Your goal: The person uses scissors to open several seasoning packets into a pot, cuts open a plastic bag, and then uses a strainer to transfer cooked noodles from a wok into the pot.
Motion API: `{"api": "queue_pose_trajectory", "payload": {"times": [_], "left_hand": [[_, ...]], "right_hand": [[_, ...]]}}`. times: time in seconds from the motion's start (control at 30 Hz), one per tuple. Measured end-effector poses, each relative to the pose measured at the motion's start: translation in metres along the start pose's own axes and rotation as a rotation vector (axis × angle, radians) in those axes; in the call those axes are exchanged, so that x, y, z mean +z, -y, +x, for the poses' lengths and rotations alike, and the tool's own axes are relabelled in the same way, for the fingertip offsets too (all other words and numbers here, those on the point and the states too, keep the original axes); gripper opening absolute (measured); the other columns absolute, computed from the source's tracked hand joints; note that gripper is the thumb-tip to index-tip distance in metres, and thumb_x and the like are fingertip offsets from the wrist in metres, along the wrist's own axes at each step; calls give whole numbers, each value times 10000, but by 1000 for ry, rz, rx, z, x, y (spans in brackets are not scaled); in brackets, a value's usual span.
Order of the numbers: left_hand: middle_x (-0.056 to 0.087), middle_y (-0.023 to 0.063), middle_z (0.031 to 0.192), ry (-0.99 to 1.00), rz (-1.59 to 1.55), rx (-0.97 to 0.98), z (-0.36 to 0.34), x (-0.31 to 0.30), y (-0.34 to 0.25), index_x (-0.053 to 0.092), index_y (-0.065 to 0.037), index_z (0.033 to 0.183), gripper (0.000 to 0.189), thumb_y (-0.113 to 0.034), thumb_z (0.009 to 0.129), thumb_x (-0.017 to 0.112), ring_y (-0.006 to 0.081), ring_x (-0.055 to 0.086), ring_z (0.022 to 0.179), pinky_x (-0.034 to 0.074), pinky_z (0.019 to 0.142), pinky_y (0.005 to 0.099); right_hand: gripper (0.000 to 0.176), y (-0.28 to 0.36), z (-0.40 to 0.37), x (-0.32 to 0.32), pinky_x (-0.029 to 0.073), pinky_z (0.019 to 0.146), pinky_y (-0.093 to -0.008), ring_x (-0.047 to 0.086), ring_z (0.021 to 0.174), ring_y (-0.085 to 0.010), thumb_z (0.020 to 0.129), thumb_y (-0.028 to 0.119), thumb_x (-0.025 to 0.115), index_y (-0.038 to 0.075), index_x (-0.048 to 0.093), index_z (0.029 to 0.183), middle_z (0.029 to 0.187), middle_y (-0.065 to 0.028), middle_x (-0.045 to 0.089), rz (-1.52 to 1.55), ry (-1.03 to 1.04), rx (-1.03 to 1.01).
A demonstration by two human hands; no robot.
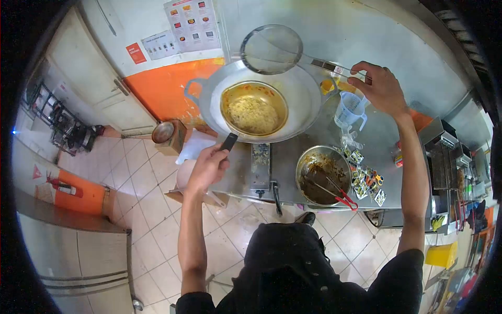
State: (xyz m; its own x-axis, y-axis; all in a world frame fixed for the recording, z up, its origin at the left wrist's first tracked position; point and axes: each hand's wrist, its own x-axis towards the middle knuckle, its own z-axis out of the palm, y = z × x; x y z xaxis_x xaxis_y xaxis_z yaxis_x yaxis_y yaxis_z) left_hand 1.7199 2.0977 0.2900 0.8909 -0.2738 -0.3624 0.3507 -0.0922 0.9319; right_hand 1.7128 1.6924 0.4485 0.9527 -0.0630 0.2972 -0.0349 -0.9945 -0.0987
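My left hand [207, 166] is wrapped round the black handle of a saucepan [279, 97]. Pale yellow noodles [254, 113] lie inside it, with reddish bits on the inner wall. The pan is over a wide, two-handled wok [307, 112] containing whitish liquid. Higher up, my right hand [380, 86] grips the wire handle of a round mesh strainer [271, 48]. The strainer's basket hangs above the far rim of the wok, beyond the saucepan. Just left of my right wrist stands a clear measuring jug [349, 110].
On the steel counter [285, 183], a metal bowl [319, 196] holds brown sauce and red-handled tongs [342, 199]. Several small packets [363, 183] lie beside it. An orange-and-white wall rises behind the wok. A box [178, 137] stands on the tiled floor, left.
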Motion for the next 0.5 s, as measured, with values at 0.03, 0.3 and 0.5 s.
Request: {"api": "queue_pose_trajectory", "payload": {"times": [0.03,0.3,0.5], "left_hand": [[465,-54,643,0,-1,3,0,-1,3,594,-95,1092,171,-182,962,527,29,330,438,215,376,202],[434,-64,640,-207,-122,137,-21,-21,4,559,-85,1205,253,-181,981,491,16,326,438,207,366,200],[436,-66,638,-278,-180,194,-39,-33,0,529,-100,1025,135,-216,957,535,4,317,422,190,354,195]], "right_hand": [[333,-8,2,9,528,774,-436,667,733,-300,893,414,652,138,678,1077,785,-123,695,-1,-2,-1],[320,-20,33,83,538,838,-494,694,931,-354,909,364,641,173,669,1163,948,-183,698,-251,-134,44],[293,-34,61,142,532,822,-508,684,923,-383,913,309,631,96,653,1113,968,-190,690,-367,-82,41]]}}
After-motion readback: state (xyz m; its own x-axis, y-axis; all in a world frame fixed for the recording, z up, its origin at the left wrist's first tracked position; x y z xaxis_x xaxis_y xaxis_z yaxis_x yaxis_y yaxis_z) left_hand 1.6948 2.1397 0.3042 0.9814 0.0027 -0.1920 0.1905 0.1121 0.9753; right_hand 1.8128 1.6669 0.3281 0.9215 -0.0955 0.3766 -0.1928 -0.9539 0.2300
